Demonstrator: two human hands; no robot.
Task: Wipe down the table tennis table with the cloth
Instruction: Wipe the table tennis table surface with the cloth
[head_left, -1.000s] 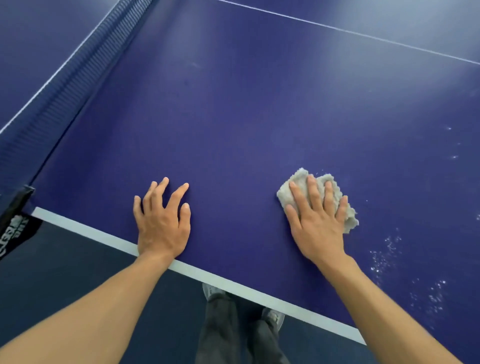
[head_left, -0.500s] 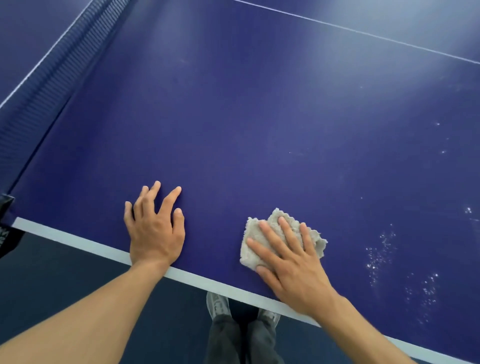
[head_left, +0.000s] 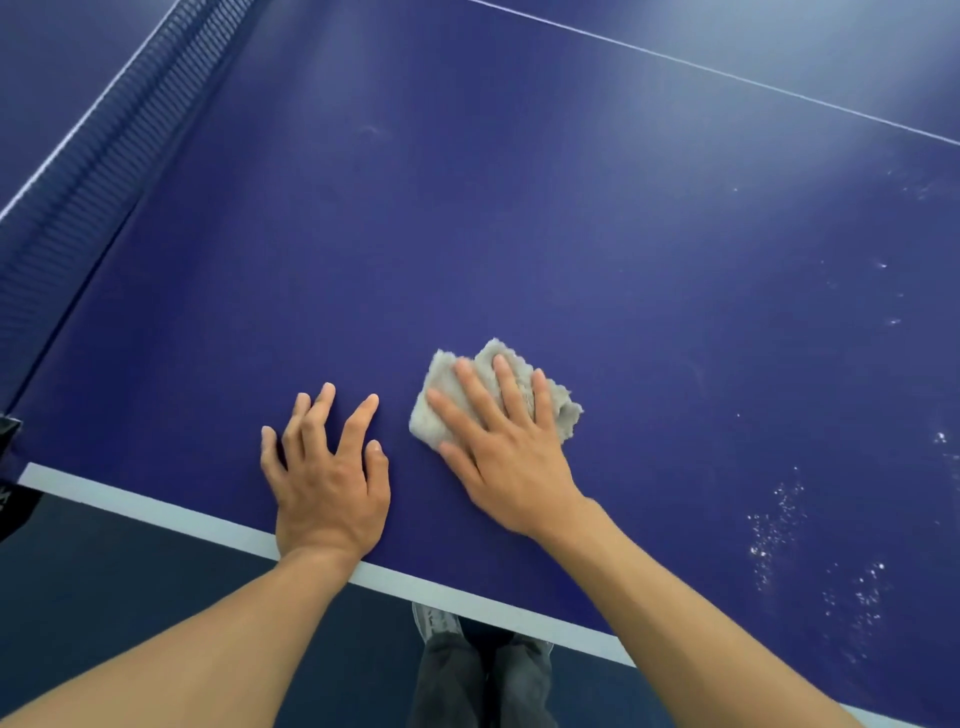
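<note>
The tabletop (head_left: 519, 234) carries, near its white edge, the left hand (head_left: 332, 488), spread flat and holding nothing, seemingly to brace the person's lean. Just right of it the grey cloth (head_left: 440, 374) lies bunched under the right hand (head_left: 509, 457), whose straight fingers (head_left: 511, 389) press it down for wiping; white specks (head_left: 779, 525) wait farther right.

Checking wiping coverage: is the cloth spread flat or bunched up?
Bunched: the cloth is a crumpled wad, largely covered by the right hand pressing flat on it.
</note>
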